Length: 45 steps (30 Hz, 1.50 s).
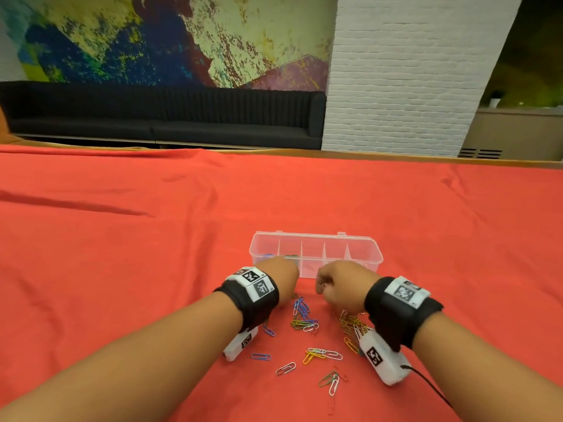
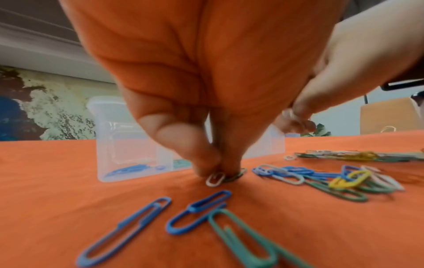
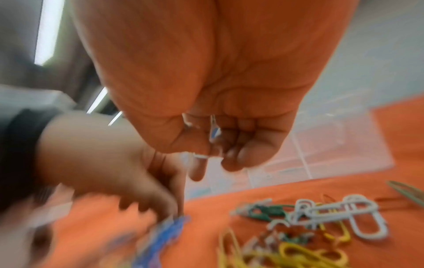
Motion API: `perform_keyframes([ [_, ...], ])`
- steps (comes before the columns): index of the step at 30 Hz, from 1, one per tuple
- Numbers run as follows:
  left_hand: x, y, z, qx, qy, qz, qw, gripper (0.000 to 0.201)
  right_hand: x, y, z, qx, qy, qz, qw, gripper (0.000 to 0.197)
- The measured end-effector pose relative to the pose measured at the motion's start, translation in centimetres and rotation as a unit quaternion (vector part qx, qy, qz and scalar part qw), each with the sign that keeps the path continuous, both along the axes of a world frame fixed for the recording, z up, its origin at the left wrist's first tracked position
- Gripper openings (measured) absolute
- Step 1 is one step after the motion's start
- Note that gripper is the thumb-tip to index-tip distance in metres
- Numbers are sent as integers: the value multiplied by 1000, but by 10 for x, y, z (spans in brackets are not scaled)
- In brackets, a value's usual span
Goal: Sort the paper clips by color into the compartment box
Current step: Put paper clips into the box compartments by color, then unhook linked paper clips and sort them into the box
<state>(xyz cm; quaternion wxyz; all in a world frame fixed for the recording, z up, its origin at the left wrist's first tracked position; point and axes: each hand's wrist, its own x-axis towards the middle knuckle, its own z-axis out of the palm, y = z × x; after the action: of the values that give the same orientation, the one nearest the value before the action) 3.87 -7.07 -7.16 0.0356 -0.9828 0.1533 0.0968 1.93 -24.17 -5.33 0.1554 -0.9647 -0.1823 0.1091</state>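
Paper clips (image 1: pixel 307 322) in mixed colours lie scattered on the red-covered worktop (image 1: pixel 122 254), just in front of the clear compartment box (image 1: pixel 315 249), whose leftmost cell holds blue clips. At left, the left hand (image 1: pixel 278 277) pinches a white clip (image 2: pixel 215 179) and a green clip against the cloth. At right, the right hand (image 1: pixel 338 283) curls its raised fingers round a few clips.
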Motion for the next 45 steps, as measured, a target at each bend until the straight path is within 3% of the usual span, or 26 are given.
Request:
perform_keyframes([
  [2, -3, 2, 2, 2, 7, -9, 1000, 20, 4, -16, 6, 124, 51, -62, 989, 17],
  [4, -6, 9, 6, 1, 7, -7, 1000, 19, 6, -29, 10, 230, 110, -116, 960, 22],
  [6, -6, 18, 11, -36, 3, 5, 999, 16, 9, -38, 10, 267, 136, -135, 944, 25],
  [8, -6, 28, 14, -158, 35, 35, 986, 14, 10, -40, 10, 241, 146, -127, 951, 19],
  [9, -7, 34, 16, -263, 81, 62, 959, 15, 10, -40, 10, 201, 133, -114, 964, 15],
  [11, -13, 41, 19, -456, 184, 125, 862, 21, 9, -36, 8, 78, 67, -63, 993, 9],
  [13, -18, 48, 21, -543, 235, 166, 788, 24, 6, -28, 4, -21, 4, -11, 1000, 9],
  [14, -19, 51, 21, -549, 246, 176, 779, 23, 5, -23, 2, -49, -8, 3, 999, 11],
  [15, -21, 54, 22, -534, 247, 177, 789, 21, 4, -20, 0, -69, -12, 10, 997, 13],
  [16, -22, 56, 21, -497, 237, 168, 818, 16, 5, -16, -3, -87, -13, 10, 996, 14],
  [19, -25, 63, 19, -285, 144, 56, 946, 7, 6, -11, -10, -108, -15, 2, 994, 13],
  [20, -28, 62, 18, -226, 112, 9, 968, 6, 6, -11, -13, -105, -12, 4, 994, 11],
  [24, -37, 44, 12, -165, 59, -63, 982, 13, 4, -11, -14, -74, -1, 19, 997, 9],
  [28, -32, 25, 6, -84, -3, -47, 995, 29, 3, -13, 0, 81, 17, -6, 997, 14],
  [32, -23, 11, -1, -59, -20, -15, 998, 39, 1, -22, 7, 218, 132, -22, 967, 18],
  [36, -19, 9, -5, -83, 12, 3, 996, 18, -1, -29, 5, 388, 217, -97, 890, 12],
  [41, -19, 31, 3, -176, 62, 55, 981, 12, -2, -42, 5, 465, 288, -136, 826, 11],
  [43, -23, 40, 9, -313, 141, 105, 933, 8, 0, -47, 7, 472, 281, -167, 819, 15],
  [45, -30, 47, 14, -452, 213, 145, 854, 9, -1, -45, 7, 438, 256, -178, 843, 12],
])
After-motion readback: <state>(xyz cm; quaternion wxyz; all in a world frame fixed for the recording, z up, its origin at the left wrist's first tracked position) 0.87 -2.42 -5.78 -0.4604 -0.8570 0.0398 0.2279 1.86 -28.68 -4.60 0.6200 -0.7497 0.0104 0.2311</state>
